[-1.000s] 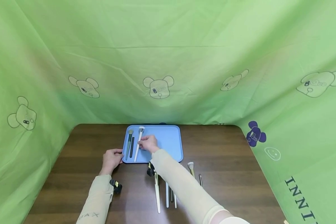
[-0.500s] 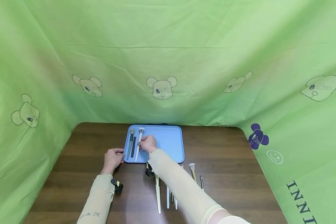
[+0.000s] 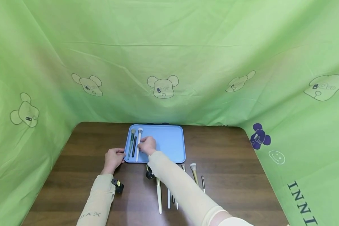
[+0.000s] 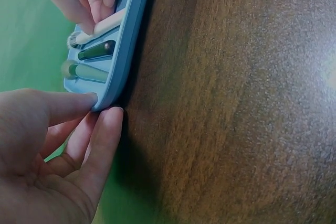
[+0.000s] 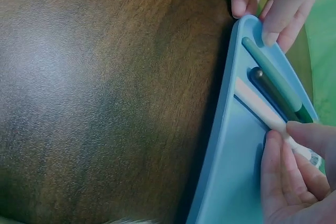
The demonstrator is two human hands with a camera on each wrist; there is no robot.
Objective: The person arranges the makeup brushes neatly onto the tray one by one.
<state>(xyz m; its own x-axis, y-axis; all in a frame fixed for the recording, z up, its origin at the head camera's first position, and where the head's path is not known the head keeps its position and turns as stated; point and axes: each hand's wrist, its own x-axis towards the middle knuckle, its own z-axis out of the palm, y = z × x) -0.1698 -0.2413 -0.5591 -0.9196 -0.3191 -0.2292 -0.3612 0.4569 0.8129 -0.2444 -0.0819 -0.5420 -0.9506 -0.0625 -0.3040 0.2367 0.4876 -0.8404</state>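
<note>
A blue tray (image 3: 170, 141) lies at the table's far edge. My left hand (image 3: 112, 159) pinches its near left corner, thumb (image 4: 79, 103) on the rim and fingers against the outside. Inside the tray, my right hand (image 3: 148, 145) pinches the handle of a white makeup brush (image 5: 257, 103) between thumb and fingers. That brush lies along the tray's length, bristles toward the far side. Left of it sit a slim black-handled tool (image 3: 134, 147), its far end hard to make out, and a green makeup brush (image 3: 131, 143) along the left rim.
Several more brushes lie on the wooden table (image 3: 228, 157) in front of the tray, partly hidden under my right forearm. Among them are a white-handled brush (image 3: 159, 197), a gold-handled brush (image 3: 194, 171) and a thin brush (image 3: 203, 184). Green cloth (image 3: 164, 56) hangs behind and beside the table.
The white brush's bristle end has swung left, toward the black tool, so it lies more nearly parallel to it. My right hand moved slightly left with it; my left hand stays at the corner.
</note>
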